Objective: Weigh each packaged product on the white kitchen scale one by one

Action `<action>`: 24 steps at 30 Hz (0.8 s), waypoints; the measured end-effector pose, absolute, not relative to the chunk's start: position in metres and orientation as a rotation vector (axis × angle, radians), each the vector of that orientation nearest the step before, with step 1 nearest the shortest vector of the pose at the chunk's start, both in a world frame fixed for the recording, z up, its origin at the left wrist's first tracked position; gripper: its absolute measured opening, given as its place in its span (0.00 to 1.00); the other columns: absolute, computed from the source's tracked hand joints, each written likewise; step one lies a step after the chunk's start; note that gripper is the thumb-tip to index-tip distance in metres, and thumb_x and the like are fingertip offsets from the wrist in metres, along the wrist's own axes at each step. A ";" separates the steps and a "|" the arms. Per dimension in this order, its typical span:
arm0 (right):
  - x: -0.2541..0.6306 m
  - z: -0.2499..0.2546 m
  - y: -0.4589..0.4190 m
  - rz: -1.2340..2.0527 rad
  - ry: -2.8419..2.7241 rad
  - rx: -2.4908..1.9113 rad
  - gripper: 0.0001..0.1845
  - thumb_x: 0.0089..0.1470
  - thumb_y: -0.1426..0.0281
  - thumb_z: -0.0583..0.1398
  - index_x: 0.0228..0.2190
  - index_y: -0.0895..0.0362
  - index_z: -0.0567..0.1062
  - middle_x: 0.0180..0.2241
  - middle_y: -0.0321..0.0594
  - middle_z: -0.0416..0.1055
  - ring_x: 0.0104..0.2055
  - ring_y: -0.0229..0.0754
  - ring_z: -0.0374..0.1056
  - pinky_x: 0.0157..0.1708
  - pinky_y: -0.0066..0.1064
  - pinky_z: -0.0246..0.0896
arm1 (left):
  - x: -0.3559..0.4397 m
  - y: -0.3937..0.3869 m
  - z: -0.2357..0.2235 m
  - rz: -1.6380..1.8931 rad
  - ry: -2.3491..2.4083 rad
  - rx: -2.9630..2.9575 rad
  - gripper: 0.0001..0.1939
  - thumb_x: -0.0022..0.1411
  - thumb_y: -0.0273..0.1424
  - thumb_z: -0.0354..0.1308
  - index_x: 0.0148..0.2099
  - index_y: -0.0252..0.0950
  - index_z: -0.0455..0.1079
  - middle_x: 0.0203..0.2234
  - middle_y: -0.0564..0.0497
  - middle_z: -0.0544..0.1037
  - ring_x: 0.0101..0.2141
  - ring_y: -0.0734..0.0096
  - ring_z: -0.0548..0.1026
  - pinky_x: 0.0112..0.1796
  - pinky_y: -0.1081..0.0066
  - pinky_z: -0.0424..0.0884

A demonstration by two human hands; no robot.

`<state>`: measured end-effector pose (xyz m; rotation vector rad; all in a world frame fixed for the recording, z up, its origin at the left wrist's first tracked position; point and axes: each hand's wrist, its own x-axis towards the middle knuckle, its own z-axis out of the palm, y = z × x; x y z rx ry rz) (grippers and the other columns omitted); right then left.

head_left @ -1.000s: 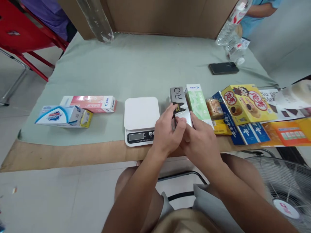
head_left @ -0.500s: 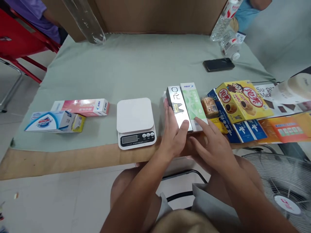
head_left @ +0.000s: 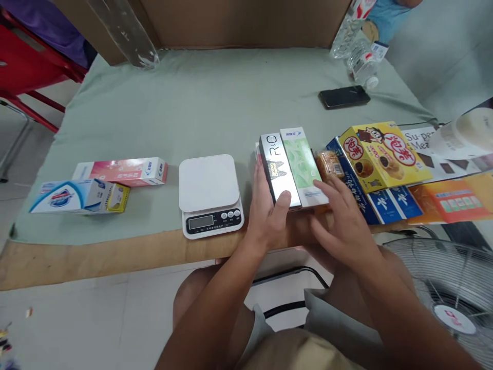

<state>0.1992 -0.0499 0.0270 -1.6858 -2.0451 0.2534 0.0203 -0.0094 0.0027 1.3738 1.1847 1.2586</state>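
Side by side at the table's near edge lie a silver box [head_left: 278, 167] lettered "R&O" and a green-and-white toothpaste box [head_left: 302, 162]. My left hand [head_left: 265, 205] rests along the silver box's left side, its fingers stretched out and its thumb at the near end. At the green box's near right corner is my right hand [head_left: 341, 221], fingers apart and gripping nothing. A sliver of a pinkish box shows beside the silver one, mostly hidden by my left fingers. To the left sits a white kitchen scale [head_left: 209, 182], its plate bare.
Pink [head_left: 123, 170] and blue-white [head_left: 69, 196] boxes lie at the left. At the right are a packaged snack [head_left: 330, 164], a yellow snack box [head_left: 387, 156] and blue packs [head_left: 391, 206]. A phone [head_left: 344, 97] and plastic bottles [head_left: 361, 64] lie farther back. A fan [head_left: 450, 293] stands below right.
My right hand has shifted slightly right, off the green box's top to its corner. My left hand stays along the silver box. The whole view has shifted a little.
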 end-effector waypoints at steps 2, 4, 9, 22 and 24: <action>0.199 0.036 -0.052 0.140 -2.027 -1.641 0.31 0.61 0.67 0.59 0.64 0.53 0.65 0.68 0.58 0.61 0.71 0.63 0.60 0.66 0.64 0.61 | 0.009 -0.011 0.006 1.307 1.211 1.397 0.44 0.69 0.60 0.48 0.76 0.39 0.49 0.78 0.38 0.47 0.77 0.50 0.43 0.75 0.46 0.41; 0.195 0.049 -0.052 0.035 -2.018 -1.577 0.30 0.61 0.67 0.59 0.64 0.52 0.65 0.66 0.58 0.65 0.69 0.64 0.63 0.65 0.66 0.60 | -0.006 -0.012 0.009 1.413 1.235 1.388 0.43 0.70 0.59 0.47 0.75 0.38 0.52 0.77 0.37 0.50 0.77 0.50 0.46 0.74 0.48 0.45; 0.153 0.084 -0.033 -0.031 -2.155 -1.355 0.26 0.60 0.69 0.60 0.60 0.47 0.70 0.59 0.51 0.74 0.62 0.61 0.72 0.59 0.61 0.69 | -0.054 -0.004 0.018 1.735 1.413 1.172 0.31 0.72 0.52 0.45 0.67 0.39 0.63 0.70 0.41 0.66 0.74 0.59 0.56 0.73 0.57 0.52; -0.085 0.043 0.120 0.442 -2.911 -0.936 0.36 0.55 0.65 0.63 0.64 0.59 0.68 0.63 0.53 0.71 0.61 0.57 0.69 0.56 0.46 0.66 | -0.174 -0.014 0.025 1.736 1.368 0.256 0.39 0.70 0.50 0.28 0.67 0.37 0.66 0.71 0.43 0.66 0.73 0.56 0.59 0.69 0.54 0.64; -0.104 0.033 0.126 0.484 -2.953 -0.930 0.37 0.56 0.64 0.63 0.66 0.56 0.66 0.63 0.51 0.72 0.60 0.55 0.70 0.54 0.43 0.66 | -0.179 -0.015 0.027 1.691 1.361 0.228 0.39 0.70 0.48 0.28 0.69 0.36 0.63 0.72 0.43 0.64 0.74 0.57 0.58 0.70 0.53 0.63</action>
